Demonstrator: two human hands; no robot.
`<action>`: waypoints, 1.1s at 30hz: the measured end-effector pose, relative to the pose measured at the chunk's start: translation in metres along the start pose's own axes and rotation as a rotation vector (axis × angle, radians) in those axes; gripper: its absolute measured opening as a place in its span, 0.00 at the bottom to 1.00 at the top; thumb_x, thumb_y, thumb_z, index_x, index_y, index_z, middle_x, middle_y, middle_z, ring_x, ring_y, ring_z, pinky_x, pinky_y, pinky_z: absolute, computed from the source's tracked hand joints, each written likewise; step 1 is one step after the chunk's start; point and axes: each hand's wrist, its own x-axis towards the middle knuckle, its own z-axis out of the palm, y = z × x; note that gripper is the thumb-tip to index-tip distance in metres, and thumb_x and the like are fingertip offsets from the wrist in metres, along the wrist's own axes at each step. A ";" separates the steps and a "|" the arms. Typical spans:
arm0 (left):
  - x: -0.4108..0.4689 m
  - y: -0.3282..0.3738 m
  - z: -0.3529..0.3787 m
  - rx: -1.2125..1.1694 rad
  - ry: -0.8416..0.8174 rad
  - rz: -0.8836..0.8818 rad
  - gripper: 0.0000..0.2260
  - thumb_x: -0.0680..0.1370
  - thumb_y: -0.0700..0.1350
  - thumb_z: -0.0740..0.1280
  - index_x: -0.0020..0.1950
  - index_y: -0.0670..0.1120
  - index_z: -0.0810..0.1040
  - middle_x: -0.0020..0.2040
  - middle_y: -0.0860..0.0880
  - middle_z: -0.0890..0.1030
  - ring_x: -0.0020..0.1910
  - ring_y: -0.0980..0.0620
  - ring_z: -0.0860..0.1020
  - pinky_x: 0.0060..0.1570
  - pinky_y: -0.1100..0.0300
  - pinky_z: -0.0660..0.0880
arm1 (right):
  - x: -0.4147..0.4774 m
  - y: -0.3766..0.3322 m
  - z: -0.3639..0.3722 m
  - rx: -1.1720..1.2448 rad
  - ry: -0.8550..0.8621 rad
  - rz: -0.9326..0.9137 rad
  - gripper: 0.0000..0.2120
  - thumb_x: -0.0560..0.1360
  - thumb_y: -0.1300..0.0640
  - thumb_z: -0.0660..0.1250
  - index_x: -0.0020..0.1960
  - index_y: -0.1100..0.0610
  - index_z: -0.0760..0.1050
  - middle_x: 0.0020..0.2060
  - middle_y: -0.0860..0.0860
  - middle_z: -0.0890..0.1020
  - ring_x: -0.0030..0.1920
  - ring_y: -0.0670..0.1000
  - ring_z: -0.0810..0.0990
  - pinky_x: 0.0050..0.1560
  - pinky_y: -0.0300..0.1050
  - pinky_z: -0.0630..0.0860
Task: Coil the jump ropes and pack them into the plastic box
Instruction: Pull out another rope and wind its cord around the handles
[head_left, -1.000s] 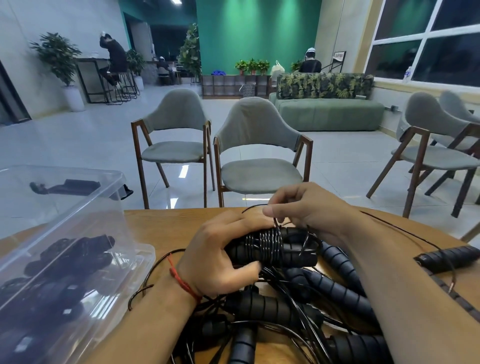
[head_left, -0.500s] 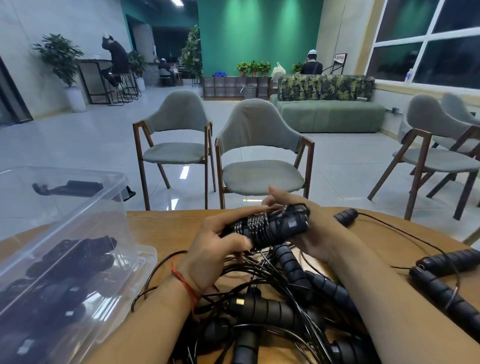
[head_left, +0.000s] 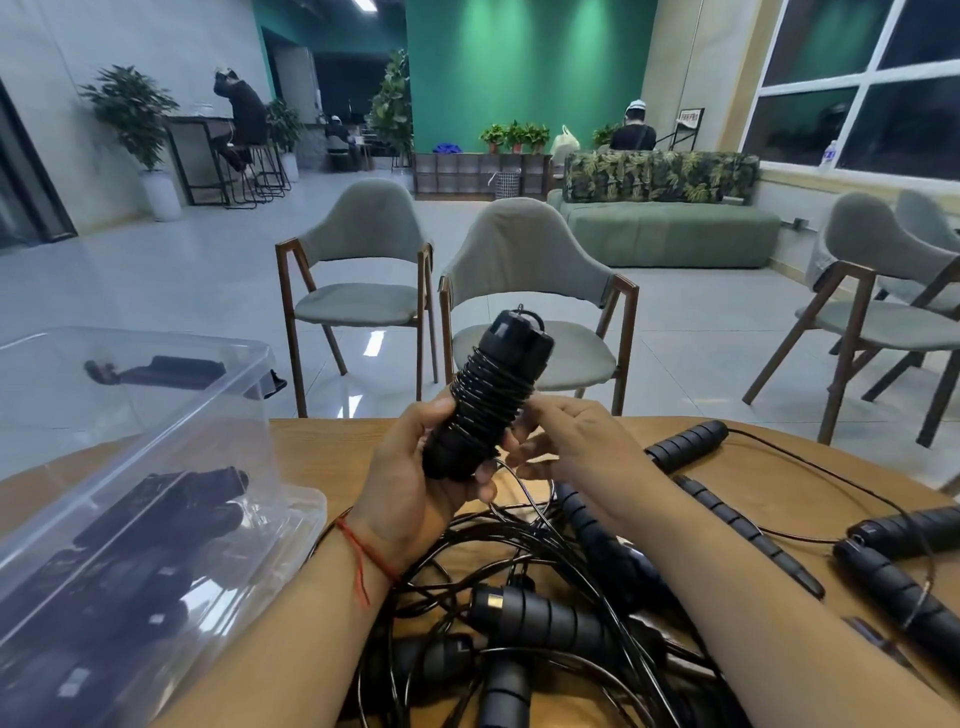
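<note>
The wound rope bundle (head_left: 488, 400) is clasped upright by the left grip (head_left: 415, 483); whether the right grip (head_left: 576, 447) pinches its tail cannot be told. Untucked, coils could be sprung loose short of the plastic box (head_left: 218, 415) at nine o'clock.

A light wooden round table (head_left: 332, 452) faced two grey-padded, wooden-framed chairs (head_left: 524, 275). Farther back stood a green sofa (head_left: 670, 236) with leaf-print cushions, a potted plant (head_left: 132, 111) and a green wall (head_left: 519, 67).
</note>
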 end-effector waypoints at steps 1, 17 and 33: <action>0.000 0.000 0.002 -0.006 0.015 -0.005 0.24 0.80 0.56 0.63 0.66 0.38 0.78 0.48 0.38 0.79 0.36 0.47 0.74 0.34 0.54 0.74 | 0.000 0.000 0.000 0.024 0.016 -0.009 0.23 0.86 0.45 0.65 0.48 0.65 0.82 0.39 0.51 0.85 0.44 0.54 0.85 0.52 0.52 0.84; 0.009 -0.006 0.008 0.126 0.194 0.104 0.26 0.83 0.61 0.59 0.72 0.44 0.76 0.55 0.39 0.82 0.45 0.45 0.81 0.52 0.43 0.85 | -0.013 0.005 0.013 -0.101 0.162 -0.280 0.11 0.86 0.53 0.66 0.61 0.48 0.86 0.50 0.43 0.89 0.56 0.44 0.86 0.63 0.53 0.83; 0.003 -0.010 0.010 0.416 0.132 0.160 0.19 0.84 0.52 0.61 0.74 0.49 0.70 0.63 0.49 0.85 0.65 0.49 0.83 0.63 0.53 0.81 | -0.017 -0.002 0.016 -0.836 0.262 -0.457 0.34 0.77 0.39 0.73 0.79 0.45 0.66 0.59 0.42 0.76 0.52 0.42 0.76 0.43 0.24 0.69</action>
